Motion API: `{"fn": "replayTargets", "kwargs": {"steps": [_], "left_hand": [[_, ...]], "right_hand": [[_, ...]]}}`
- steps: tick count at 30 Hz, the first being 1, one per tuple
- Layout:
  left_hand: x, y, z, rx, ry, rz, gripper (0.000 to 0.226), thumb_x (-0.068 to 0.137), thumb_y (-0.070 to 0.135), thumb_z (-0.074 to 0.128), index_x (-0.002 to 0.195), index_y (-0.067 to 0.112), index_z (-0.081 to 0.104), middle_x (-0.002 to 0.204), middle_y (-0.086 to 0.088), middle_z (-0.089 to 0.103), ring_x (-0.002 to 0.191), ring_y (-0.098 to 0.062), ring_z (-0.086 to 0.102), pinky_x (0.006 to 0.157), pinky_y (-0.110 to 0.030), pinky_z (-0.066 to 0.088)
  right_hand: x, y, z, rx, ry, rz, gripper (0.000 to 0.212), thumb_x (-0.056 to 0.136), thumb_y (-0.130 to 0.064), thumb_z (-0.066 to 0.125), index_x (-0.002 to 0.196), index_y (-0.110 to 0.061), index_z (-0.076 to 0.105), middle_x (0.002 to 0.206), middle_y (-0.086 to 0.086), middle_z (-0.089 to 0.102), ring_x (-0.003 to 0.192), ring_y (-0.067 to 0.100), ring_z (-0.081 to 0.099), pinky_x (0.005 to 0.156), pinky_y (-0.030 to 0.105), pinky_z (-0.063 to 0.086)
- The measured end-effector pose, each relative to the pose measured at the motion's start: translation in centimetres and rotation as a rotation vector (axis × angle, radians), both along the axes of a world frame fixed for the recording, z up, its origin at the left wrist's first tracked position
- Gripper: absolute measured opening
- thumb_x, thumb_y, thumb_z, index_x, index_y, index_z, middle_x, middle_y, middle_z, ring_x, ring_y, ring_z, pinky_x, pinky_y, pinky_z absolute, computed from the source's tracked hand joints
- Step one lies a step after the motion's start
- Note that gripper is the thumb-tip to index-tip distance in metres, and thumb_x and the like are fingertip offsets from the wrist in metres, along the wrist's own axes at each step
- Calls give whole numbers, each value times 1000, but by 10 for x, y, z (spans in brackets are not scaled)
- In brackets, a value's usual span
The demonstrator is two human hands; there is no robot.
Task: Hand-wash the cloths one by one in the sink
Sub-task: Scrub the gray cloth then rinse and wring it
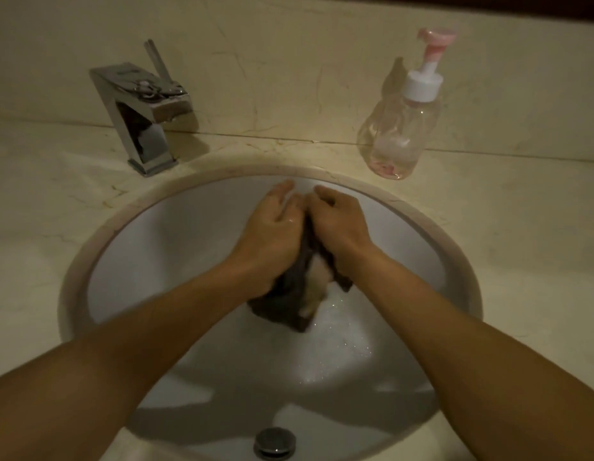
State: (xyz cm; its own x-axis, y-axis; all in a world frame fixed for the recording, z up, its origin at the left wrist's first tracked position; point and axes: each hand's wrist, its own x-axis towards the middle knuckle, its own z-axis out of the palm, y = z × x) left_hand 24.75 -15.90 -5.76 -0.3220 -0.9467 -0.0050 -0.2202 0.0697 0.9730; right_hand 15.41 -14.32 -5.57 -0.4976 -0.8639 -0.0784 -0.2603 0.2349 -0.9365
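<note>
Head view: the left hand (272, 227) and right hand (338, 224) both clutch a dark, wet cloth (285, 307), bunched between them near the sink's (129, 261) far edge.

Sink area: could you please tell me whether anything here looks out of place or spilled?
Only what looks like small scissors lying atop the tap, an odd perch; the soap bottle stands upright, nothing spilled.

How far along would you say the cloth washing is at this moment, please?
Soaping looks done: suds speckle the sink below the dark cloth. In hand: the left hand and right hand both grip that cloth, bunched between them over the sink. Left: a rinse, as no water shows at the tap. No other cloths are in view, so how many remain cannot be told.
</note>
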Motion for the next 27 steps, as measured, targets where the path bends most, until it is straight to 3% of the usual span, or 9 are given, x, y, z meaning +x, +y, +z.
{"fn": "replayTargets", "kwargs": {"steps": [2, 6, 10, 12, 14, 15, 18, 21, 27], "left_hand": [[-7, 7, -1, -26, -20, -60, 46, 108, 35, 39, 153, 30, 36, 158, 4, 37, 143, -14, 37, 119, -38, 33], [7, -26, -3, 33, -23, 88, 46, 107, 30, 42, 153, 22, 38, 156, -2, 40, 142, -19, 39, 114, -29, 30], [14, -29, -3, 146, 35, 134, 53, 107, 33, 43, 157, 20, 30, 159, -2, 36, 142, -22, 40, 105, -25, 32], [9, -12, -3, 121, 45, 90, 54, 107, 37, 42, 158, 26, 27, 155, 4, 38, 135, -19, 45, 107, -29, 41], [2, 2, -3, 113, 46, 24, 55, 106, 38, 43, 158, 29, 25, 153, 4, 39, 135, -18, 46, 108, -36, 45], [1, 2, -3, 114, 41, 26, 56, 106, 39, 43, 158, 29, 25, 156, 2, 38, 138, -20, 44, 112, -39, 42], [6, -19, -2, 91, -30, 130, 59, 105, 41, 46, 158, 25, 26, 160, -4, 33, 144, -25, 38, 114, -36, 35], [14, -37, 0, 89, -23, 190, 61, 105, 38, 48, 159, 21, 26, 161, -5, 32, 145, -24, 36, 114, -34, 35], [2, 6, 2, 29, 32, 31, 54, 106, 38, 44, 157, 28, 28, 160, 1, 34, 143, -18, 39, 116, -36, 35]], "right_hand": [[-13, -4, -10, 46, -58, -33, 60, 82, -48, 59, 136, -23, 64, 128, 7, 70, 115, 28, 67, 105, 51, 52], [20, 11, 8, 61, -63, 30, 26, 96, -36, 53, 91, -19, 71, 89, 7, 72, 88, 29, 70, 90, 53, 58], [34, 16, 9, -14, 13, 72, 28, 100, -36, 51, 94, -19, 71, 87, 4, 73, 87, 23, 71, 88, 49, 59], [18, 9, 5, -14, 24, 31, 34, 95, -39, 55, 114, -18, 73, 110, 4, 75, 104, 24, 70, 99, 49, 55], [6, 1, -1, 24, 7, -30, 70, 84, -51, 57, 144, -17, 57, 141, 7, 63, 126, 26, 61, 111, 48, 47], [4, -1, -4, 40, -22, -34, 77, 80, -56, 54, 146, -16, 55, 142, 8, 62, 127, 27, 60, 112, 48, 46], [26, 10, 6, 44, -34, -1, 45, 90, -57, 49, 110, -22, 69, 105, 3, 74, 99, 25, 70, 97, 49, 55], [41, 16, 11, -20, -35, 71, 24, 104, -47, 48, 102, -28, 63, 99, -1, 70, 95, 19, 68, 93, 42, 57], [-3, -10, -14, 18, -11, -65, 82, 73, -64, 52, 136, -12, 62, 134, 14, 66, 122, 33, 63, 109, 52, 48]]}}
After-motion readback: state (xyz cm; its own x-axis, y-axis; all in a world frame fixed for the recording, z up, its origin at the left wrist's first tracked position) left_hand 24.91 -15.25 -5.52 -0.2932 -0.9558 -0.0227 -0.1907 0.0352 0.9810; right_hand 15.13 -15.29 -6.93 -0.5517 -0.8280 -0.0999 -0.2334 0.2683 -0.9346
